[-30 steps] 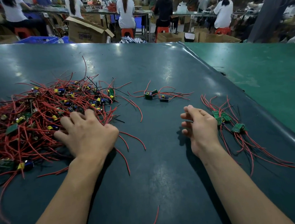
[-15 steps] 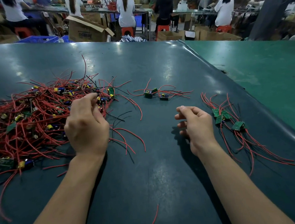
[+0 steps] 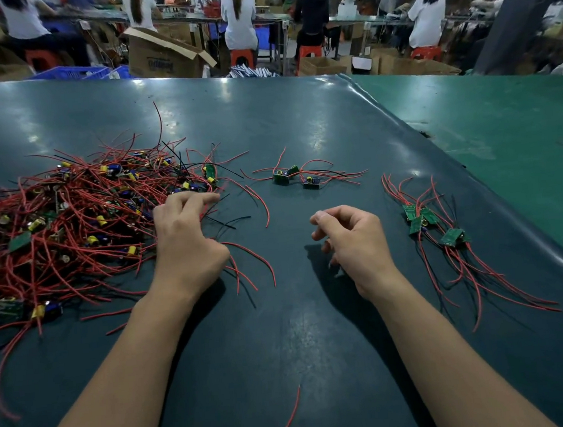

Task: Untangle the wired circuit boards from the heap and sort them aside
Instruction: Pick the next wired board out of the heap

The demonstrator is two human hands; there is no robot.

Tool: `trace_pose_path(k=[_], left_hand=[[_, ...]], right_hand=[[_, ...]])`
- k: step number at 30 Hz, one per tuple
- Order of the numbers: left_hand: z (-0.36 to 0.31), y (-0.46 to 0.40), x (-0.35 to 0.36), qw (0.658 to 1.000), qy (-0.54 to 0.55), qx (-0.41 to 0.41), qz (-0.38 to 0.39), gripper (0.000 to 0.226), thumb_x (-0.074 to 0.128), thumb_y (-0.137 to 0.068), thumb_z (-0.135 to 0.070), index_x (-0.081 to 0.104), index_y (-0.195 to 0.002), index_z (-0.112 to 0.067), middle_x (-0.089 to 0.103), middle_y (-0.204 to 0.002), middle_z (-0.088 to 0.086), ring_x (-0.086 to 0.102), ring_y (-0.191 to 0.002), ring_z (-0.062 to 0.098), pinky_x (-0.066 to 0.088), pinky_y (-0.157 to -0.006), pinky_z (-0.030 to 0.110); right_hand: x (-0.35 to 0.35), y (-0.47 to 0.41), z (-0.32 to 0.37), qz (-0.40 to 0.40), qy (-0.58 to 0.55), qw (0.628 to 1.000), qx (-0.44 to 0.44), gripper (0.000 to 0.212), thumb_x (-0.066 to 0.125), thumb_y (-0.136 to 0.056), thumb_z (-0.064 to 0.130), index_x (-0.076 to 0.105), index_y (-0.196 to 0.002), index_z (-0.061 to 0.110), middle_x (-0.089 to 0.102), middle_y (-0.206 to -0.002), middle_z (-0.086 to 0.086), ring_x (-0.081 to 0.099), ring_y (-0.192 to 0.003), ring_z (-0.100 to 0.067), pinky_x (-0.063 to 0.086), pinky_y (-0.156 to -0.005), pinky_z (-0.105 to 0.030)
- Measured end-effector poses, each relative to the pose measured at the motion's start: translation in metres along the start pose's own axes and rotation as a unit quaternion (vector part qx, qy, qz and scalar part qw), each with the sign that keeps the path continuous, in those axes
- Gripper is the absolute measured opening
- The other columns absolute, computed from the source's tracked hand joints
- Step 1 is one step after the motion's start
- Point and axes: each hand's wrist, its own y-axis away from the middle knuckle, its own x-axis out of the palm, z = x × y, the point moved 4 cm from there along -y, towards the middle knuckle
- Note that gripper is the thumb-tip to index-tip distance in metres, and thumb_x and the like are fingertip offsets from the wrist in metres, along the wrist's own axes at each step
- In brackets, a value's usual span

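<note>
A heap (image 3: 70, 231) of small green circuit boards tangled in red and black wires covers the left of the dark mat (image 3: 302, 347). My left hand (image 3: 187, 245) lies at the heap's right edge, palm down. Its fingers reach forward over the outer wires and the index fingertip is close to a board with a yellow part (image 3: 210, 175). Nothing is plainly gripped; the thumb is hidden. My right hand (image 3: 354, 241) hovers mid-table with loosely curled fingers and holds nothing. Several sorted boards (image 3: 434, 223) with wires trailing toward me lie to its right.
A small group of wired boards (image 3: 295, 176) lies between the heap and the sorted boards. A loose red wire (image 3: 285, 424) lies near the front. A green table surface (image 3: 487, 127) adjoins on the right. Beyond the far edge are a cardboard box (image 3: 164, 56) and seated people.
My left hand slid right along the heap's edge, curled up, then stretched its fingers forward over the outer wires. My right hand drifted slightly left and stayed loosely curled.
</note>
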Motion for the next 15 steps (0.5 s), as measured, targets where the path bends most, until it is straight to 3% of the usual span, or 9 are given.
trace_pose_path(k=[2, 6, 9, 11, 15], left_hand=[[-0.008, 0.0, -0.004, 0.994, 0.088, 0.057, -0.02, 0.071, 0.043, -0.058, 0.017, 0.062, -0.122, -0.007, 0.046, -0.127, 0.014, 0.046, -0.119, 0.023, 0.047, -0.098, 0.027], [-0.025, 0.004, -0.007, 0.964, 0.207, 0.156, -0.055, 0.073, 0.032, -0.056, 0.013, 0.059, -0.122, -0.002, 0.041, -0.132, 0.018, 0.047, -0.128, 0.023, 0.048, -0.103, 0.032], [-0.035, 0.013, 0.0, 0.945, 0.274, 0.17, -0.058, 0.073, 0.032, -0.058, 0.017, 0.056, -0.122, -0.009, 0.04, -0.135, 0.017, 0.047, -0.13, 0.027, 0.049, -0.102, 0.039], [-0.041, 0.018, 0.008, 0.936, 0.304, 0.174, -0.039, 0.068, 0.035, -0.065, 0.019, 0.055, -0.122, -0.01, 0.041, -0.137, 0.017, 0.048, -0.131, 0.029, 0.05, -0.1, 0.04], [-0.051, 0.027, 0.019, 0.921, 0.34, 0.188, 0.028, 0.059, 0.041, -0.07, 0.021, 0.057, -0.121, -0.005, 0.043, -0.138, 0.016, 0.048, -0.131, 0.032, 0.053, -0.095, 0.041]], right_hand=[[0.0, 0.0, 0.001, 0.0, 0.0, 1.0, -0.001, 0.017, 0.063, -0.092, 0.018, 0.068, -0.076, 0.017, 0.067, -0.062, 0.003, 0.051, -0.047, -0.009, 0.039, -0.044, -0.024], [0.001, 0.002, 0.006, 0.018, -0.025, 1.0, -0.002, 0.013, 0.063, -0.093, 0.016, 0.068, -0.081, 0.014, 0.067, -0.064, 0.002, 0.051, -0.05, -0.012, 0.039, -0.041, -0.025], [0.016, 0.012, 0.009, 0.145, -0.099, 0.984, 0.034, 0.008, 0.061, -0.095, 0.014, 0.068, -0.096, 0.01, 0.069, -0.074, -0.001, 0.056, -0.054, -0.012, 0.046, -0.041, -0.026], [0.025, 0.02, 0.011, 0.229, -0.133, 0.962, 0.064, 0.016, 0.063, -0.093, 0.018, 0.067, -0.104, 0.008, 0.071, -0.084, -0.003, 0.062, -0.06, -0.014, 0.05, -0.044, -0.026], [0.032, 0.026, 0.014, 0.29, -0.204, 0.93, 0.099, 0.031, 0.064, -0.083, 0.026, 0.066, -0.108, 0.008, 0.069, -0.097, -0.006, 0.067, -0.069, -0.018, 0.054, -0.048, -0.026]])
